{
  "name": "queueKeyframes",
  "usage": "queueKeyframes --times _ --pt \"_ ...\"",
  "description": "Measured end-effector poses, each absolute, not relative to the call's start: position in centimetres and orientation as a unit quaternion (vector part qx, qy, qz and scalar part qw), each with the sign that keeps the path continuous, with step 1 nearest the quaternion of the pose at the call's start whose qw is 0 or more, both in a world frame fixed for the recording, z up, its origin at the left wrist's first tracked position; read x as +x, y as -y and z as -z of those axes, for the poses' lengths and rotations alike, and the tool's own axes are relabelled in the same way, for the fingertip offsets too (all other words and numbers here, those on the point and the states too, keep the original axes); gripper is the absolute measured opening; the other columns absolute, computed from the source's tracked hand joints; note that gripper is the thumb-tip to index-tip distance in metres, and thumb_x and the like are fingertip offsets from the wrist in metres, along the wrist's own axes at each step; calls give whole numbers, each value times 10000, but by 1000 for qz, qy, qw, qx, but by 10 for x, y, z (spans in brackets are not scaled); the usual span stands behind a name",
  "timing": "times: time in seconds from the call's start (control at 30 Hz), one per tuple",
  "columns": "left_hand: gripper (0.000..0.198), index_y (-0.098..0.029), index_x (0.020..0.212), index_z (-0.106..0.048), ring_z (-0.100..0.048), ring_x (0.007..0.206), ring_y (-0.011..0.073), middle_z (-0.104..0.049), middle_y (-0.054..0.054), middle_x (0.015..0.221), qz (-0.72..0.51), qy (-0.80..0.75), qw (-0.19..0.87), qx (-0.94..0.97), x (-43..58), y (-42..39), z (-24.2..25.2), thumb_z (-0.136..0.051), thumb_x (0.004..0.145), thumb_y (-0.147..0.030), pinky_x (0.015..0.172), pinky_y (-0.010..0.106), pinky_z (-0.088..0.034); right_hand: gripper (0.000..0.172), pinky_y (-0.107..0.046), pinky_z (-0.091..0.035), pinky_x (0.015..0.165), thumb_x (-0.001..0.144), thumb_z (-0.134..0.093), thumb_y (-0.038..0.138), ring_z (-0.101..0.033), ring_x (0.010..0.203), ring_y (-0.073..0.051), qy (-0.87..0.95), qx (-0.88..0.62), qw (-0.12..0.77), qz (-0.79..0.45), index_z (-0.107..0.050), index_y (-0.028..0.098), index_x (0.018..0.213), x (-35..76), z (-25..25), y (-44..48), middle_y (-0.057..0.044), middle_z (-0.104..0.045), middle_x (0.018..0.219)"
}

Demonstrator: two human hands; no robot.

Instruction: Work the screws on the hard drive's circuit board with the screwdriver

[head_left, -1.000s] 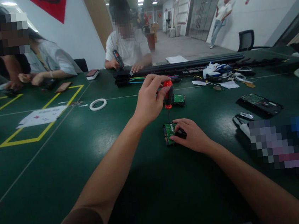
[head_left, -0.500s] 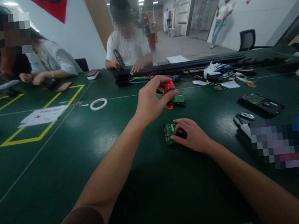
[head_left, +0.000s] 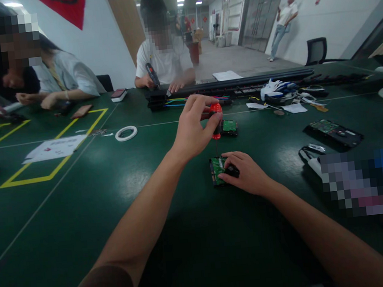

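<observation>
My left hand (head_left: 195, 127) is closed around the red and black handle of a screwdriver (head_left: 214, 109). The screwdriver stands upright, its thin shaft pointing down to the top edge of a hard drive (head_left: 217, 170) with a green circuit board. My right hand (head_left: 245, 172) grips that drive by its right side, thumb and fingers over the board and a black part. Whether the tip sits in a screw is too small to tell. Just beyond, a second drive with a green board (head_left: 230, 127) lies on the green table (head_left: 146, 230).
Right of my hands lie a larger drive (head_left: 334, 133) and a cable. White tape (head_left: 126, 133) and a paper (head_left: 53, 149) lie left. Black rails (head_left: 240, 82) and gloves (head_left: 278, 89) lie at the back. Across sits a person (head_left: 162, 60) with a power tool; others are at left.
My left hand has shifted its fingers and turned slightly around the screwdriver handle. My right hand and the drive have stayed put. At far left, people's hands have moved.
</observation>
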State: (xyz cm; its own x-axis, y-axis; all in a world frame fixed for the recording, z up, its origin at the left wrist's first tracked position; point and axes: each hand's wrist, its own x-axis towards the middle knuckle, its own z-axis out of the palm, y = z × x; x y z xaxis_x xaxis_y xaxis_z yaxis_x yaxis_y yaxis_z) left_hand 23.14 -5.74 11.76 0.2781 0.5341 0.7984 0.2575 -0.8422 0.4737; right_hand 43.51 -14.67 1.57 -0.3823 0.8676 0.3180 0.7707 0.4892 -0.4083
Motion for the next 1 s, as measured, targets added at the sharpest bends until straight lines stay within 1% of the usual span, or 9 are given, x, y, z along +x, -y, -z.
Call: queueKeyframes --times 0.13,0.2,0.27,0.33,0.5,0.63,0.8,0.9,1.0 --pt "204 -206 1182 -601 -667 1036 148 -640 72 1200 -549 -245 123 790 232 60 -118 -592 982 -166 851 277 -621 248 -586 -449 1140 921 -729 459 -606 1321 -320 825 -500 246 -94 -629 241 982 435 -16 147 -118 -664 1396" --pt "193 -205 1174 -601 -667 1032 161 -655 67 1169 -550 -244 117 790 232 61 -118 -626 982 -216 839 289 -619 255 -580 -446 1145 923 -729 465 -602 1324 -320 827 -499 243 -93 -634 237 987 434 -16 148 -120 -659 1404" --pt "232 -206 1163 -602 -671 1014 172 -667 61 1151 -549 -245 110 792 232 60 -118 -687 959 -277 827 304 -618 255 -578 -442 1150 924 -727 465 -603 1323 -318 828 -497 242 -91 -634 237 990 434 -16 147 -118 -659 1407" --pt "270 -208 1160 -600 -678 998 173 -676 58 1159 -543 -242 108 797 231 60 -118 -723 937 -297 830 313 -614 253 -581 -443 1149 923 -728 465 -604 1322 -318 828 -497 244 -90 -634 240 990 434 -15 147 -112 -663 1402" --pt "228 -212 1179 -603 -676 1054 180 -675 69 1213 -533 -233 109 806 231 60 -119 -667 966 -260 886 336 -602 250 -585 -447 1145 922 -731 459 -602 1320 -318 828 -495 247 -88 -631 243 996 434 -14 147 -107 -665 1397" --pt "217 -225 1171 -634 -644 1125 201 -650 78 1232 -538 -231 86 806 229 60 -121 -661 955 -228 881 337 -601 249 -589 -449 1144 924 -730 463 -605 1314 -318 827 -498 246 -87 -625 245 984 434 -14 147 -109 -664 1393" --pt "282 -237 1257 -614 -652 1082 177 -638 78 1275 -521 -215 102 820 228 61 -121 -559 990 -162 884 321 -600 252 -583 -453 1140 924 -730 466 -598 1322 -320 827 -498 246 -89 -631 242 981 434 -15 147 -112 -658 1403" --pt "331 -253 1313 -600 -650 1138 183 -633 77 1319 -510 -195 113 830 228 63 -122 -526 1004 -161 915 320 -600 241 -584 -456 1134 926 -729 458 -599 1321 -320 827 -497 246 -90 -631 244 981 433 -16 147 -109 -661 1400" --pt "315 -252 1306 -624 -635 1204 195 -642 80 1315 -506 -191 116 833 229 65 -123 -516 1019 -179 937 327 -600 247 -574 -455 1136 925 -729 459 -602 1319 -318 828 -495 248 -89 -625 241 982 433 -17 148 -118 -663 1394"
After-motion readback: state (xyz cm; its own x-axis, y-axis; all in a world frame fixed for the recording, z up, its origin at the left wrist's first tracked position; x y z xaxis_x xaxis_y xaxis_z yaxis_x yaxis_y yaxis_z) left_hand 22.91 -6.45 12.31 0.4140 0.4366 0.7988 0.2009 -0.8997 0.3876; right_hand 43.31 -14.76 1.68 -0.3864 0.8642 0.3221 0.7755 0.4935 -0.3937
